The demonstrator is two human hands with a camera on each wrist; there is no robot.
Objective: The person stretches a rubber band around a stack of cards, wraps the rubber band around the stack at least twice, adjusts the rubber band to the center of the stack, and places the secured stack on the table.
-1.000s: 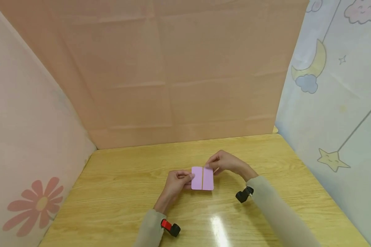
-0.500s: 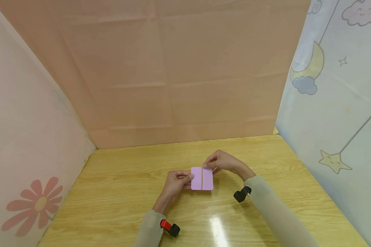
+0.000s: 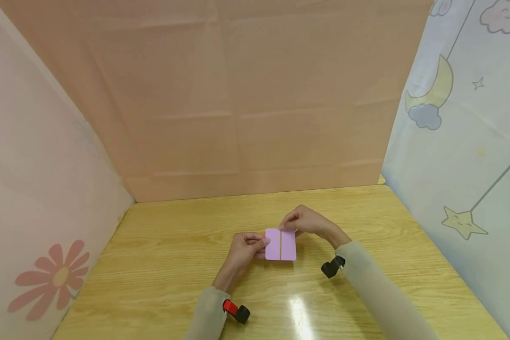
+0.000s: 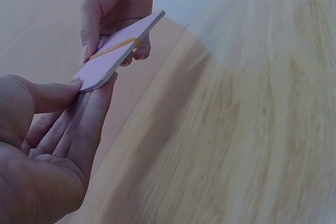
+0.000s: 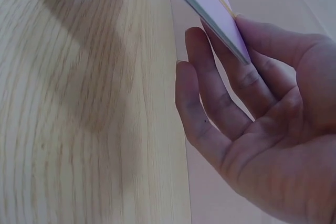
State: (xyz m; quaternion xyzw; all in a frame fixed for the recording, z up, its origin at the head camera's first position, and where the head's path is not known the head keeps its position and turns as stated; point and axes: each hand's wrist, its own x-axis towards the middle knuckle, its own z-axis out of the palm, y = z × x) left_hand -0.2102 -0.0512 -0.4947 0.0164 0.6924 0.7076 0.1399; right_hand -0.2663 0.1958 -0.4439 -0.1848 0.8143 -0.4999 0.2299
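Note:
Both hands hold a thin, pink, square pad (image 3: 273, 245) with rounded corners, tilted above the table. A tan rubber band (image 3: 281, 246) runs across its middle from top edge to bottom edge. My left hand (image 3: 241, 250) pinches the pad's left edge, thumb on the face and fingers behind. My right hand (image 3: 308, 222) pinches the top edge, thumb tip right at the band. In the left wrist view, the pad (image 4: 94, 75) shows layered edges and the band (image 4: 118, 46) wraps over its side. The pad (image 5: 202, 1) is partly cut off in the right wrist view.
A light wood table (image 3: 170, 264) lies below the hands. A peach cloth (image 3: 187, 104) hangs behind it. Pale patterned sheets stand at the left (image 3: 34, 189) and right (image 3: 463, 156). Each wrist wears a small black camera on a strap.
My right thumb has shifted slightly left along the pad's top edge, onto the band. Left hand and pad keep their hold; the head view has moved a little.

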